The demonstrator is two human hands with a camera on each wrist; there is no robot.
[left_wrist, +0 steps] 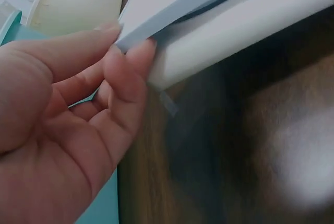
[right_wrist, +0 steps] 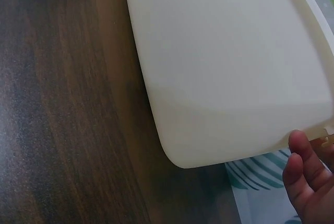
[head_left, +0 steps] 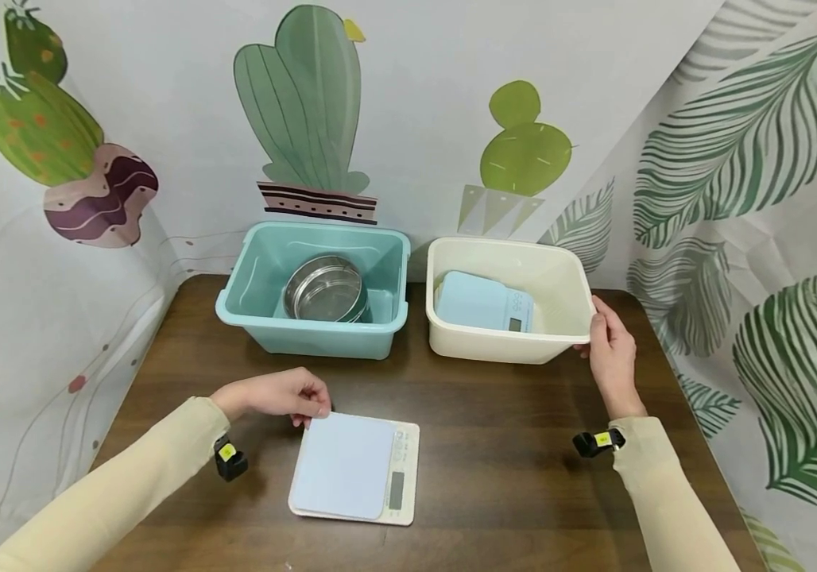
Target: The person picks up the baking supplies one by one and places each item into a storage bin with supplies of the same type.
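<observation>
A white kitchen scale [head_left: 403,469] with a grey display lies on the table, a pale flat plate [head_left: 347,469] over most of it. My left hand [head_left: 280,396] pinches the plate's far left corner between thumb and fingers. In the left wrist view, a dark gap shows between the plate and the scale's body. My right hand [head_left: 610,349] grips the right end of a cream basin [head_left: 501,345] at its rim; some of its fingers are hidden. Inside that basin, a light blue kitchen scale [head_left: 475,300] leans at the left.
Left of the cream basin stands a teal basin [head_left: 330,342] holding round metal sieves [head_left: 326,290]. Both basins sit at the back of the brown wooden table [head_left: 509,461]. A cloth [head_left: 423,119] printed with cacti and leaves hangs behind and along the sides.
</observation>
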